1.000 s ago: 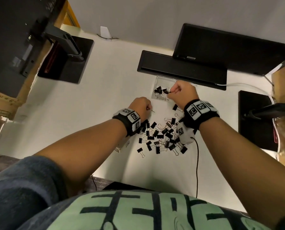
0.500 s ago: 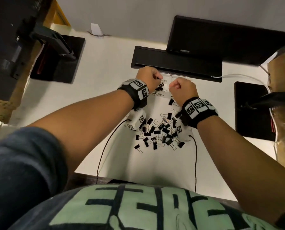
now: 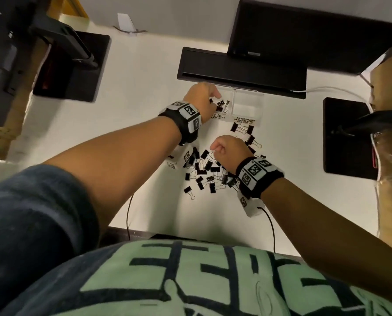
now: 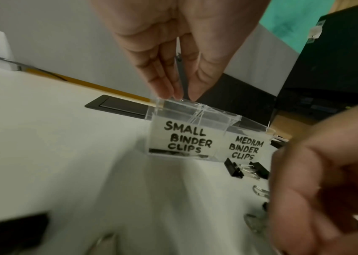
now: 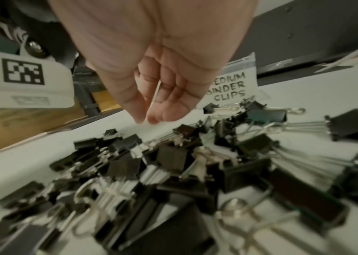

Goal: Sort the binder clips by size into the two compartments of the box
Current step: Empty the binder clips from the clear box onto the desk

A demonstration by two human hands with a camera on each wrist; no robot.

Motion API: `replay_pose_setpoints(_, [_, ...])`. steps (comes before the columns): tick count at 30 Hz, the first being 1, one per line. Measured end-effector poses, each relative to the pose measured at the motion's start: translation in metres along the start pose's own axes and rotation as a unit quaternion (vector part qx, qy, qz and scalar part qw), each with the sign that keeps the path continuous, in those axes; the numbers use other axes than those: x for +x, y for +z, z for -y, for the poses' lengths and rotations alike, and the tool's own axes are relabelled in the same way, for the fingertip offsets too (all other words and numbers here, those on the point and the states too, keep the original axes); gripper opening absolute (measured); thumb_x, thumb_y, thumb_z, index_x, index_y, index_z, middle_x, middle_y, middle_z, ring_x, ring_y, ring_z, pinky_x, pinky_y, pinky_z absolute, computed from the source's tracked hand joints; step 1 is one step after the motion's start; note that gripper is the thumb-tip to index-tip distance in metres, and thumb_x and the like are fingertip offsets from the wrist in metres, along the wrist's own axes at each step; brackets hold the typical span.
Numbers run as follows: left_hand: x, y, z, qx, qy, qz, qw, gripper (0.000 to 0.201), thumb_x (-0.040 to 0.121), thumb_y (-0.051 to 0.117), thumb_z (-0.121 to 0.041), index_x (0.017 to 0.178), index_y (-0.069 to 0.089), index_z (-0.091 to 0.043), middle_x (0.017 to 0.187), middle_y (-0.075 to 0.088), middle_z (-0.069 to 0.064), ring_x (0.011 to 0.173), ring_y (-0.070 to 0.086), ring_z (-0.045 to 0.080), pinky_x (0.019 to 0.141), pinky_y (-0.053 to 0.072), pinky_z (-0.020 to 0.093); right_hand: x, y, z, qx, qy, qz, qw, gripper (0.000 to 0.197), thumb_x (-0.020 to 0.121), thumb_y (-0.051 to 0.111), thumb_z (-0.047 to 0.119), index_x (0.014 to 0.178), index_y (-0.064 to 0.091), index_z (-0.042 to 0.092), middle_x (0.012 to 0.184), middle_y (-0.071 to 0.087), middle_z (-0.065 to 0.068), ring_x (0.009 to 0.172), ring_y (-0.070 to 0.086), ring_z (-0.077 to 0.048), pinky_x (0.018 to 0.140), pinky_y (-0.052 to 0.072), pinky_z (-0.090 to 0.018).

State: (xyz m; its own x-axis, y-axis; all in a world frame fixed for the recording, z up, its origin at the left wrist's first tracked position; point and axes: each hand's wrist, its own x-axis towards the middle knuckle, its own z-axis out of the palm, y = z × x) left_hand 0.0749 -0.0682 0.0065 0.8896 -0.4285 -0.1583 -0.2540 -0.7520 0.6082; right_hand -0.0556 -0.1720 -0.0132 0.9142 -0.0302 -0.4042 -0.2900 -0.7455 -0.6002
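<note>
Presently the left hand (image 4: 180,51) is pinching a small clip (image 4: 182,77) over the box (image 3: 247,96), 12 o'clock of the pile (image 3: 208,169). The right hand (image 3: 229,151) is hovering there, loosely curled, holding nothing.

The clear box (image 4: 195,136) carries two handwritten white labels on its front: "SMALL BINDER CLIPS" (image 4: 185,137) at centre frame on the left compartment, and "MEDIUM BINDER CLIPS" (image 4: 244,148) just right of it. The shirt (image 3: 213,281) print is unreadable.

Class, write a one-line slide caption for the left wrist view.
Left hand pinches a binder clip above the clear box's "Small Binder Clips" compartment.
</note>
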Motion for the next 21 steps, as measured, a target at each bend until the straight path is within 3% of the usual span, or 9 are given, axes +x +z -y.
replay_pose_setpoints(3, [-0.022, -0.008, 0.017, 0.004, -0.006, -0.014, 1.000, 0.020, 0.085, 0.057, -0.010, 0.101, 0.068, -0.017, 0.109, 0.058, 0.005, 0.101, 0.056, 0.018, 0.083, 0.041, 0.023, 0.003, 0.007, 0.007, -0.055, -0.061, 0.015, 0.997, 0.026, 0.088, 0.057, 0.009, 0.114, 0.063, 0.012, 0.104, 0.055, 0.002, 0.091, 0.047, -0.007, 0.084, 0.040, -0.019])
replay_pose_setpoints(5, [-0.038, -0.013, 0.031, 0.018, -0.023, 0.001, 1.000, 0.020, 0.083, 0.057, -0.008, 0.098, 0.068, -0.016, 0.104, 0.057, 0.005, 0.098, 0.056, 0.019, 0.081, 0.040, 0.023, 0.007, 0.013, 0.011, -0.076, -0.070, 0.019, 0.994, 0.027, 0.088, 0.059, 0.014, 0.116, 0.062, 0.012, 0.114, 0.056, -0.003, 0.101, 0.051, -0.012, 0.087, 0.040, -0.021])
replay_pose_setpoints(9, [-0.073, -0.017, 0.053, 0.026, -0.073, 0.053, 0.996, 0.022, 0.082, 0.054, -0.003, 0.095, 0.067, -0.014, 0.092, 0.054, -0.001, 0.093, 0.060, 0.022, 0.075, 0.045, 0.026, 0.011, 0.026, 0.017, -0.106, -0.061, 0.010, 0.992, 0.027, 0.088, 0.062, 0.023, 0.112, 0.062, 0.011, 0.114, 0.055, -0.006, 0.111, 0.051, -0.020, 0.091, 0.043, -0.029])
replay_pose_setpoints(13, [-0.096, -0.007, 0.065, 0.049, -0.076, 0.092, 0.992, 0.017, 0.086, 0.055, -0.005, 0.097, 0.068, -0.010, 0.100, 0.059, 0.005, 0.098, 0.060, 0.023, 0.076, 0.041, 0.025, 0.014, 0.036, 0.021, -0.143, -0.029, 0.014, 0.989, 0.032, 0.087, 0.063, 0.031, 0.111, 0.062, 0.010, 0.116, 0.052, -0.009, 0.116, 0.046, -0.023, 0.094, 0.042, -0.033])
replay_pose_setpoints(17, [-0.104, 0.001, 0.078, 0.060, -0.069, 0.096, 0.991, 0.029, 0.085, 0.059, -0.005, 0.112, 0.065, -0.012, 0.114, 0.057, 0.012, 0.105, 0.056, 0.027, 0.082, 0.040, 0.024, 0.014, 0.041, 0.025, -0.141, -0.017, -0.004, 0.990, 0.022, 0.089, 0.061, 0.024, 0.104, 0.064, 0.010, 0.114, 0.053, -0.010, 0.113, 0.048, -0.025, 0.091, 0.047, -0.036])
replay_pose_setpoints(21, [-0.109, 0.006, 0.086, 0.062, -0.059, 0.105, 0.991, 0.034, 0.088, 0.057, -0.009, 0.121, 0.062, -0.014, 0.116, 0.053, 0.012, 0.106, 0.055, 0.029, 0.089, 0.046, 0.031, 0.014, 0.042, 0.028, -0.131, -0.003, -0.010, 0.991, 0.021, 0.087, 0.060, 0.018, 0.106, 0.062, 0.009, 0.116, 0.051, -0.011, 0.115, 0.047, -0.026, 0.091, 0.047, -0.037])
